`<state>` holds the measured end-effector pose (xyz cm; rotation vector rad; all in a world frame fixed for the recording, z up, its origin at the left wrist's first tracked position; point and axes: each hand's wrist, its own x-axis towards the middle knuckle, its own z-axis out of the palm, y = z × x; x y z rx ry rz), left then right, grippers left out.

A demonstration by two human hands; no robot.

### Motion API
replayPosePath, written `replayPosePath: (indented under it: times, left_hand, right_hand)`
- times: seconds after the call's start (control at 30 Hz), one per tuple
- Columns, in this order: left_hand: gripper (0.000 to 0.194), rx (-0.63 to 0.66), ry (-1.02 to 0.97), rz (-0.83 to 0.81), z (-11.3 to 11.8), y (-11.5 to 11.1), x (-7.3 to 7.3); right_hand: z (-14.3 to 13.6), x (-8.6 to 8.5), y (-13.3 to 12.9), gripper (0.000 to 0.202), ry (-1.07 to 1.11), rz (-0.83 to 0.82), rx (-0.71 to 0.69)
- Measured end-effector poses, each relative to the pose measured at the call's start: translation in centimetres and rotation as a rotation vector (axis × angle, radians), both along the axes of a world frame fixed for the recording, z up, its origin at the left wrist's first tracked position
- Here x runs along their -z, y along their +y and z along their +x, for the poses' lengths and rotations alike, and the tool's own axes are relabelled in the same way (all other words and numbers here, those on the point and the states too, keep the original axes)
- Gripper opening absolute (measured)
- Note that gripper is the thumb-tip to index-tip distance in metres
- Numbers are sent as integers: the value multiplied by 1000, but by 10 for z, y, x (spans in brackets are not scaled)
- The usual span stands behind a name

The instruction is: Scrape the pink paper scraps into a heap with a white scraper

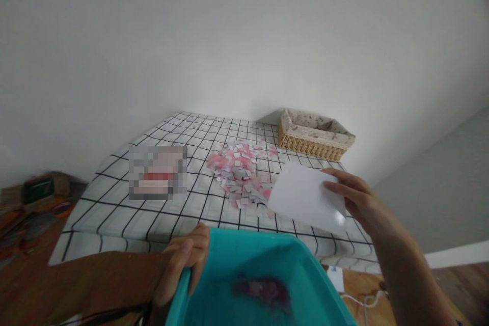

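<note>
"Precisely, in the head view, where are the edges and the room for movement?"

"The checked cloth (126, 219) folds over the table's front edge. A strip of it shows between the heap of paper pieces (239, 170) and the far rim of the teal bin (305, 260). A wider span lies left of the heap, up to a pixelated patch (158, 173). The wicker basket (313, 146) stands at the back right, near the wall."

"What is obscured?"

"The patch masks its contents. The bin's near side is cut off by the lower frame border. A dark red shape (263, 289) inside the bin is blurred; its identity cannot be told. Whether the bin touches the table cannot be told either."

"State the hand positions."

"Left hand (189, 254): closed over the bin's left rim, near the far corner, fingers curled over it. Right hand (355, 196): fingers pinching the right part of the white sheet (305, 196), forearm rising from the lower right. The sheet is tilted, its left edge beside the heap."
</note>
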<state>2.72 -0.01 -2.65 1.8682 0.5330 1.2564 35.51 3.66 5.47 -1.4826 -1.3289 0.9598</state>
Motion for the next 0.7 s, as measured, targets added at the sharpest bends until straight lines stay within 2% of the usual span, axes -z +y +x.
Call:
replayPosePath:
  times: [0.13,0.23,0.33,0.5,0.6,0.7]
  left_hand:
    - [62,-1,-32,-38,2,-2,-2]
    - [63,-26,-77,-44,5,-2,1]
    - [63,-35,-95,-39,6,-2,2]
    - [63,5,-32,-33,2,-1,-2]
    - [63,-15,-37,-34,1,-1,-3]
    - [64,-11,-12,-36,3,-1,-1]
  right_hand:
    - [-9,-15,-18,23,-303,22,-372]
    - [-12,-22,-21,20,-352,67,-424]
    - [-12,-21,-19,23,-271,51,-335]
    - [3,-13,-10,33,-58,14,-10]
    - [20,-9,-9,29,-84,27,138]
    - [35,-3,-10,27,-202,42,226]
